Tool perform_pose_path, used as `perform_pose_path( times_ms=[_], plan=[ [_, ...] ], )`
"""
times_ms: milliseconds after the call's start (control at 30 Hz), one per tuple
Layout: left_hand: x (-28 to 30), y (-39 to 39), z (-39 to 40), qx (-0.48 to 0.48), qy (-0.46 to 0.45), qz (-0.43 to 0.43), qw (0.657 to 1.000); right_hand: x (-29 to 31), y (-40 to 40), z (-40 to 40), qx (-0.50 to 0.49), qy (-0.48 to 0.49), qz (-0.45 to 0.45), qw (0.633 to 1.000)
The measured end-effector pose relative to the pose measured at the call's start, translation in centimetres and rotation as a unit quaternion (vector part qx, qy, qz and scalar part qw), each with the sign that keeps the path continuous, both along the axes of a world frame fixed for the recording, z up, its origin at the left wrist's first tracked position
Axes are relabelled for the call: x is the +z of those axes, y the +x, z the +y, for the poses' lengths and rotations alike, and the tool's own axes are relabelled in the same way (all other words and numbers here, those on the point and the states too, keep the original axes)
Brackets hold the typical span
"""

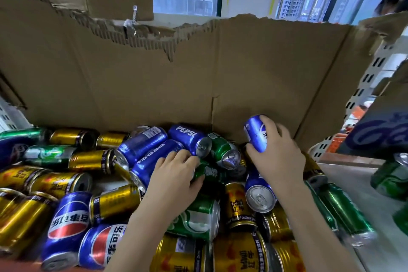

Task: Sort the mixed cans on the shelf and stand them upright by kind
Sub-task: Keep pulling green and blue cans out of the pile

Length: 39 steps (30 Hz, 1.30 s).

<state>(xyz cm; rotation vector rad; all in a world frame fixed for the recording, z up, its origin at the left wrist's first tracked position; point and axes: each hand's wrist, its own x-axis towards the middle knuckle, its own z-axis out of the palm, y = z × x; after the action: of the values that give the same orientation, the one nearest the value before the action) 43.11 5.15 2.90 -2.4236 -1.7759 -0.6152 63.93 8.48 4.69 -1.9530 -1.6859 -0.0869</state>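
Observation:
A heap of mixed cans lies on its sides across the shelf: blue Pepsi cans [189, 139], gold Red Bull cans [239, 204] and green cans [225, 152]. My right hand [278, 157] grips a blue Pepsi can [256, 133], held nearly upright above the pile at the back, close to the cardboard wall. My left hand [176, 174] reaches into the middle of the heap, its fingers curled round a green can [209, 173] that lies on its side among the others.
A tall torn cardboard sheet [198, 73] forms the back wall behind the cans. At the right stands a white perforated shelf upright [366, 77], with more green cans [390, 179] and another person's head [393, 2] beyond. Windows are behind.

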Motion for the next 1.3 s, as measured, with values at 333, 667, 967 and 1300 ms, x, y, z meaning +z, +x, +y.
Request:
perform_pose_path(
  times_ms=[333, 667, 967, 1300],
  plan=[
    [0.7, -9.8, 1.2, 0.109, 0.046, -0.061, 0.991, -1.9, -7.2, -3.6, 0.073, 0.052, 0.051, 0.995],
    [1.8, -13.3, 6.2, 0.171, -0.157, -0.053, 0.971, -1.7, -10.8, -4.0, 0.111, 0.023, 0.025, 0.993],
    [0.0, -11.9, 9.6, 0.124, -0.253, -0.124, 0.951, -1.4, -10.7, -5.2, 0.054, 0.012, 0.01, 0.998],
    [0.2, -12.7, 7.7, 0.119, -0.137, -0.25, 0.951, -0.9, -11.2, -6.0, 0.016, 0.039, 0.009, 0.999]
  ],
)
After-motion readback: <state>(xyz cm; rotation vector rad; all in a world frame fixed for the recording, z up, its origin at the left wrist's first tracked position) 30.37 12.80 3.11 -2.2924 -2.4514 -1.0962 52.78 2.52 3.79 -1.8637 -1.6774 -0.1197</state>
